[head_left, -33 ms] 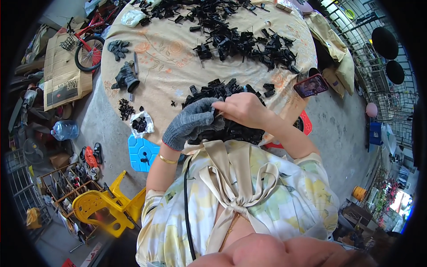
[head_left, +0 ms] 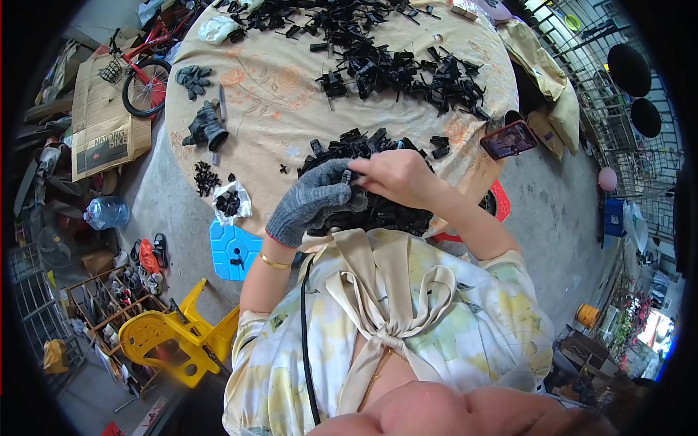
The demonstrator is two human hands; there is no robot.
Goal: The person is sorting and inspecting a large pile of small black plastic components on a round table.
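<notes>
My left hand (head_left: 314,198), in a grey knitted glove, is closed around a small black plastic part (head_left: 347,176). Only a bit of that part shows between the gloved fingers. My bare right hand (head_left: 398,176) comes in from the right, its thumb and index finger pinched together at the part; what lies between these fingertips is too small to make out. Both hands are just over a heap of black plastic parts (head_left: 385,212) at the near edge of the round table. The hands hide much of this heap.
More black parts (head_left: 371,65) spread over the far side of the cloth-covered table (head_left: 254,102). Dark gloves (head_left: 207,127) and a small white bag (head_left: 242,206) lie at left; a phone (head_left: 507,139) stands at the right edge. A blue stool (head_left: 227,251) and yellow chair (head_left: 174,338) stand at left.
My right fingers have shifted slightly at the tips of the gloved fingers, and the black part there shows a little more. Everything else is as before.
</notes>
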